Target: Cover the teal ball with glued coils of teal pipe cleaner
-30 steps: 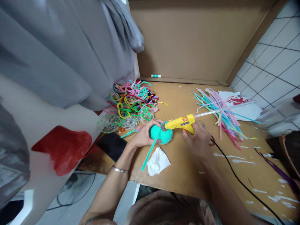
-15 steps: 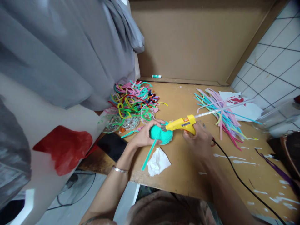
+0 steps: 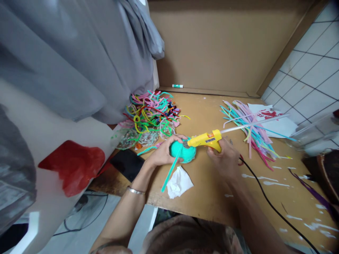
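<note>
My left hand (image 3: 164, 152) is closed around the left side of a rounded teal fuzzy piece (image 3: 187, 154) that looks wound from pipe cleaner. One teal pipe cleaner strip (image 3: 170, 174) sticks out of it toward me. In my right hand (image 3: 225, 155) is a yellow hot glue gun (image 3: 205, 139), fingers wrapped round its handle. Its nozzle points left and meets the upper part of the teal piece; whether glue is flowing I cannot tell. A long clear glue stick (image 3: 243, 125) juts from the gun's back. Just below the teal piece lies a crumpled white tissue (image 3: 179, 182).
A tangled heap of coloured pipe cleaners (image 3: 150, 111) sits back left, near a black phone (image 3: 127, 164). Straight pipe cleaners (image 3: 251, 128) lie right, over white paper (image 3: 280, 124). The gun's black cord (image 3: 267, 197) trails front right. A glue tube (image 3: 177, 86) rests by the back panel.
Almost nothing differs. Both hands, the glue gun and the teal piece hold the same positions; the whole view has shifted very slightly.
</note>
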Demonstrator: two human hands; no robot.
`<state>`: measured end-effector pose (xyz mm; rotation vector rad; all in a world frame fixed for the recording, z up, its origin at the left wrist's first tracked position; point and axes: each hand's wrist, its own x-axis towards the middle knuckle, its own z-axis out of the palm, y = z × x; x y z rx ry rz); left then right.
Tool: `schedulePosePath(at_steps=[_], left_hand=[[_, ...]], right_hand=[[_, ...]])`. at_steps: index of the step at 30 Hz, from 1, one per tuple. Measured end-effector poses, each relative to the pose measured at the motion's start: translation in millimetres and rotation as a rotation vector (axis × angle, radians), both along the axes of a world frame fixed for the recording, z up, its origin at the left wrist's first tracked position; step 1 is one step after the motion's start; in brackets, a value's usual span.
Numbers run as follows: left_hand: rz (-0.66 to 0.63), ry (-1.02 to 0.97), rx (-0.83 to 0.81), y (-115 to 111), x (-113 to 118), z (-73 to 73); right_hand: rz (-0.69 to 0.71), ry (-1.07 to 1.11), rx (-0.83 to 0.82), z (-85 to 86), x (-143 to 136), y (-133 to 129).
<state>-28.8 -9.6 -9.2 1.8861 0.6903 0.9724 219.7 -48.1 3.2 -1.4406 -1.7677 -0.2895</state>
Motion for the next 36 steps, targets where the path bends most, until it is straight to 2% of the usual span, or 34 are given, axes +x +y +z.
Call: schedulePosePath(at_steps=[11,36], left_hand=[[0.015,0.018,0.024,1.5,-0.9,-2.3],[0.012,0.011,0.009,0.6,-0.6,-1.7]], right_hand=[[-0.013,-0.059,0.040,1.3,2.2,-0.6],[0.008,-0.019,0.023,-1.3,2.1,0.6]])
